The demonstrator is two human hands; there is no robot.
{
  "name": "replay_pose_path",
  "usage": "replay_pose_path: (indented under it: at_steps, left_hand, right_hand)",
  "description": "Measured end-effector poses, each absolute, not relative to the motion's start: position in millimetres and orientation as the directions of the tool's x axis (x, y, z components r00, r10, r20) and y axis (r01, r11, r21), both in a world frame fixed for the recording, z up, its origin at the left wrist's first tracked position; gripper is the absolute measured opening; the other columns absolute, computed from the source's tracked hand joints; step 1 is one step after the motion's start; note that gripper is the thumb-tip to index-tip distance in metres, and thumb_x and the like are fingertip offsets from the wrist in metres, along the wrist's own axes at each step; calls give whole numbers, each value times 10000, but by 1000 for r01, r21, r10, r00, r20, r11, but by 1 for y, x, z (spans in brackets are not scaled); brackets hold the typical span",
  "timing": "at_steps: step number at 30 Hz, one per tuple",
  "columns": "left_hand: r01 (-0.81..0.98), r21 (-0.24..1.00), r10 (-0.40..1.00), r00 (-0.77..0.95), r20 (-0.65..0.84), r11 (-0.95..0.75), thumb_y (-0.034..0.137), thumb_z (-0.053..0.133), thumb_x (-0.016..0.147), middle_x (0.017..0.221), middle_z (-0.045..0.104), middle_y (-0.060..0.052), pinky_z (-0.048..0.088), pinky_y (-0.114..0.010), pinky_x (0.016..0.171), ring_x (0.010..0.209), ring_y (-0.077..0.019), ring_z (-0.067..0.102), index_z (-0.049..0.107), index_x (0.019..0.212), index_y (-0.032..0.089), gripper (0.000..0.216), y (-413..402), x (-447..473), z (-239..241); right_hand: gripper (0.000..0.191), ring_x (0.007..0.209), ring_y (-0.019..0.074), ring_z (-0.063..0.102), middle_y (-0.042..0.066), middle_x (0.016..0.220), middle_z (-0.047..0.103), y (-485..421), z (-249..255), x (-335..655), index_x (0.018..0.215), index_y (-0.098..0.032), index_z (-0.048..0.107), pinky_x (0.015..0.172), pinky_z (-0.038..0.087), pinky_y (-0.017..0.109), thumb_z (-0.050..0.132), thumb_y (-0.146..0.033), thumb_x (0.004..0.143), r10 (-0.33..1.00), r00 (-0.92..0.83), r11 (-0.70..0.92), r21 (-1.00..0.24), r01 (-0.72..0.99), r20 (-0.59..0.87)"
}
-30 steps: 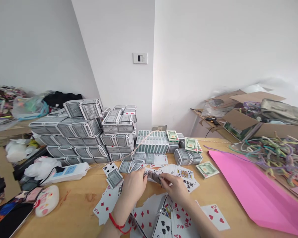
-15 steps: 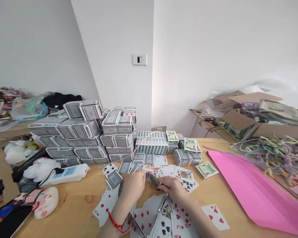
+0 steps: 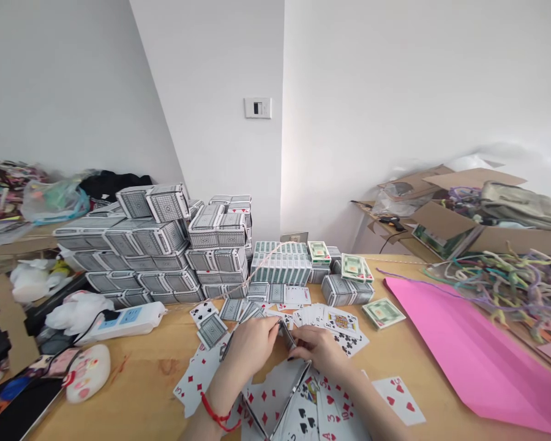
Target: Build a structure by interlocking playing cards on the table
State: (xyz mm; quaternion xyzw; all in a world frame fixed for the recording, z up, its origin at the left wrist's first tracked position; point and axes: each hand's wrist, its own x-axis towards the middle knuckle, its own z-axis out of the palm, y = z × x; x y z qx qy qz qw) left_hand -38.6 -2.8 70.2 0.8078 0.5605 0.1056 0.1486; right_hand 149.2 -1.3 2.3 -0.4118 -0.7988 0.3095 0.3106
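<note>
Between my two hands a folded playing card (image 3: 286, 335) stands on edge, its grey patterned back partly in view. My left hand (image 3: 252, 344) is closed with its thumb and finger at the card's upper left side. From the right, my right hand (image 3: 320, 348) pinches the card's lower end; some fingertips are hidden. Below my wrists, several cards are joined into an angled frame with a thin dark edge (image 3: 298, 383). Loose face-up cards lie under and around it, among them a three of diamonds (image 3: 187, 386) and a five of hearts (image 3: 398, 399).
Stacked blocks of folded cards (image 3: 163, 239) rise at the back left. Green card boxes (image 3: 384, 313) sit at the right beside a pink sheet (image 3: 463, 367). A white power strip (image 3: 128, 321) and a round plush-like item (image 3: 88, 373) lie left. Pipe cleaners (image 3: 518, 288) heap far right.
My left hand has shifted slightly right and closer to my right hand. The folded card between them has turned more upright. The surrounding things have stayed in place.
</note>
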Motion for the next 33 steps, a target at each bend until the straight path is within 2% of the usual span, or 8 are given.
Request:
replay_pose_path:
  at_steps: [4,7,12,16,18,21,25,33]
  left_hand:
    - [798,520,938,347,19,-305,313,280,889,767,674,-18,391,-235,611,702,-161,596,632,867,223,364,1,-54,79]
    - [756,610,957,290,15,-238,331,320,869,1031,660,-30,409,-241,778,927,-168,586,610,1016,219,344,8,-77,81]
    - [769,624,949,284,-137,-140,354,451,790,1173,595,-26,417,-258,839,1024,-186,554,586,1088,235,348,12,-111,76]
    - [803,580,936,297,-187,-138,215,546,681,1205,570,-27,403,-262,878,1067,-190,528,567,1120,236,440,11,-115,69]
    - [815,561,940,291,-179,-145,160,502,686,1188,584,-22,396,-261,887,1062,-182,536,587,1094,241,425,11,-111,66]
    - [819,548,946,292,-140,-171,139,431,725,1125,628,-8,404,-259,870,1013,-170,568,622,1035,249,380,12,-103,63]
    - [832,523,949,289,-122,-186,137,422,736,1101,643,-2,407,-266,859,1010,-172,571,632,1007,251,362,11,-95,64]
    - [856,490,949,274,-156,-166,153,439,743,1052,667,-6,410,-269,816,972,-180,587,656,958,262,324,9,-91,68]
  right_hand:
    - [448,658,160,601,62,844,657,0,6,154,1014,-177,631,650,484,260,646,-477,682,889,-418,380,-813,441,188]
    - [345,665,166,610,51,817,675,2,13,160,971,-187,653,657,485,272,610,-426,727,921,-359,318,-825,468,152]
    - [284,540,148,598,47,748,692,5,26,167,883,-189,683,527,470,255,486,-375,799,966,-251,182,-843,506,57]
    - [317,492,138,586,35,717,687,7,32,170,901,-189,671,488,453,246,402,-340,829,968,-250,132,-833,538,-8]
    - [293,532,143,598,41,801,693,8,33,175,908,-194,663,559,465,268,402,-296,822,984,-179,114,-767,632,-2]
    - [244,698,189,627,62,948,673,11,33,189,934,-202,650,657,449,299,480,-236,763,998,-63,60,-581,811,16]
    - [319,915,240,603,90,1082,623,16,30,211,1003,-203,624,712,429,294,553,-183,692,999,-44,33,-423,906,-17]
    - [367,954,255,578,89,1071,604,19,25,222,1051,-229,593,692,409,294,562,-200,687,998,-5,-16,-355,935,-60]
